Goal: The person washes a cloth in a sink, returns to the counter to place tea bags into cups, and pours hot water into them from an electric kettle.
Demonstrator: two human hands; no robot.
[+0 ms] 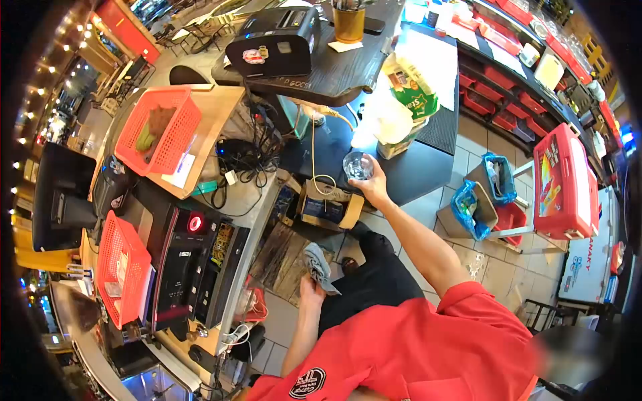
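A clear drinking glass [357, 166] is in my right hand [374, 184], whose fingers wrap round its side over the black counter [421, 170]. Just beyond it, a green and white package [416, 100] stands in a bright patch of light. Lower down, close to my body, my left hand [311, 290] is closed on a grey cloth [317, 262]. The cloth hangs bunched from the fingers, apart from the glass.
A black printer-like machine [277, 40] sits on the dark upper counter. Tangled cables [247, 167] lie left of the glass. Red baskets [157, 130] stand at the left. On the right are bins with blue liners [471, 207] and a red cooler box [562, 180].
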